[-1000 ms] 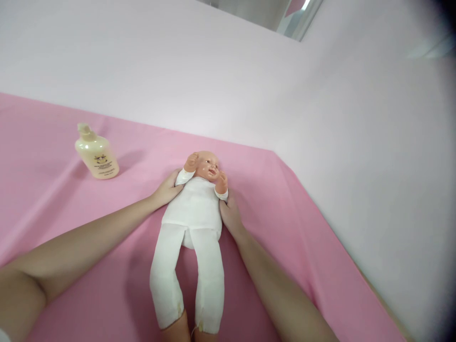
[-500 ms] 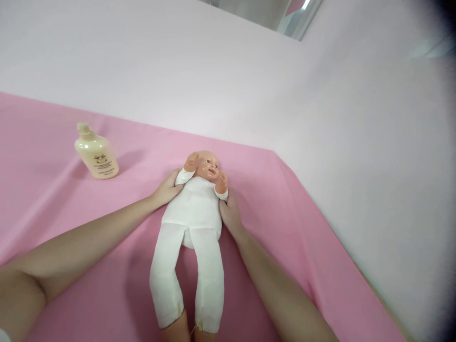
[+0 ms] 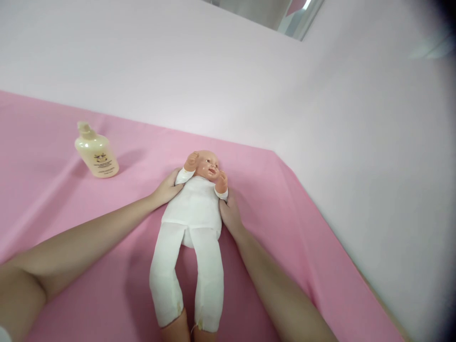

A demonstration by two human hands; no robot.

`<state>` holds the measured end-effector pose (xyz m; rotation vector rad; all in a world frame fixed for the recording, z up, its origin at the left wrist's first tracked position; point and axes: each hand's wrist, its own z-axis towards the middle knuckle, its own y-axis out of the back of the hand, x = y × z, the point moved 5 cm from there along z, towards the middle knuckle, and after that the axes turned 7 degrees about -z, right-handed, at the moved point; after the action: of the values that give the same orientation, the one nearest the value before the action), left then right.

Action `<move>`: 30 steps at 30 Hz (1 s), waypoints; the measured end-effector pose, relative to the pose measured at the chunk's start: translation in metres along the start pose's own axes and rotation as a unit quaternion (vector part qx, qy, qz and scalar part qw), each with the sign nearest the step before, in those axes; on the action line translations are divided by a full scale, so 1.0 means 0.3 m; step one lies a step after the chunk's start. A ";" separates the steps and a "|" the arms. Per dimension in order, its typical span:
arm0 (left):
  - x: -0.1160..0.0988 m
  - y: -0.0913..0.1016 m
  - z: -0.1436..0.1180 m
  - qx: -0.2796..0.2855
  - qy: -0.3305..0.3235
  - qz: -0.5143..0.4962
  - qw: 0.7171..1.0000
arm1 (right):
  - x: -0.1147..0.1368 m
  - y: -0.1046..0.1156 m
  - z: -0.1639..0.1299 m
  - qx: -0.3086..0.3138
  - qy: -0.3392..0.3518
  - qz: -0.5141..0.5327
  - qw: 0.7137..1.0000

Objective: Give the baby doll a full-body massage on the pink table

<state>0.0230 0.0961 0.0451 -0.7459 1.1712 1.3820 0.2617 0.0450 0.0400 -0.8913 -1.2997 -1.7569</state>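
A baby doll (image 3: 194,202) with a white cloth body lies face up, its head at the far end and its legs toward me. Its plastic hands are raised beside its face. My left hand (image 3: 169,188) grips the doll's side under the arm, thumb on the front and fingers hidden behind. On the opposite side my right hand (image 3: 231,212) holds it the same way, with most fingers out of sight beneath the doll.
A cream-coloured pump bottle (image 3: 98,154) with a cartoon label stands to the left. Pink cloth (image 3: 270,199) covers the table. A pale wall (image 3: 160,61) rises behind and to the right, with part of a window (image 3: 274,16) at the top.
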 end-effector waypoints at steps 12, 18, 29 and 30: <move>0.001 0.001 0.000 0.000 0.003 -0.007 1.000 | 0.003 0.001 -0.003 -0.001 -0.009 -0.011 1.000; -0.003 -0.001 -0.001 0.003 0.004 -0.008 1.000 | 0.000 0.002 -0.002 -0.011 0.001 -0.011 1.000; -0.002 0.001 -0.002 0.002 0.005 -0.004 1.000 | 0.000 0.003 -0.002 -0.001 -0.007 -0.013 1.000; -0.001 0.001 -0.002 0.003 0.004 -0.004 1.000 | 0.001 0.003 -0.003 0.001 -0.008 -0.013 1.000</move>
<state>0.0228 0.0953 0.0453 -0.7521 1.1765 1.3701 0.2622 0.0441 0.0403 -0.8934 -1.3295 -1.7710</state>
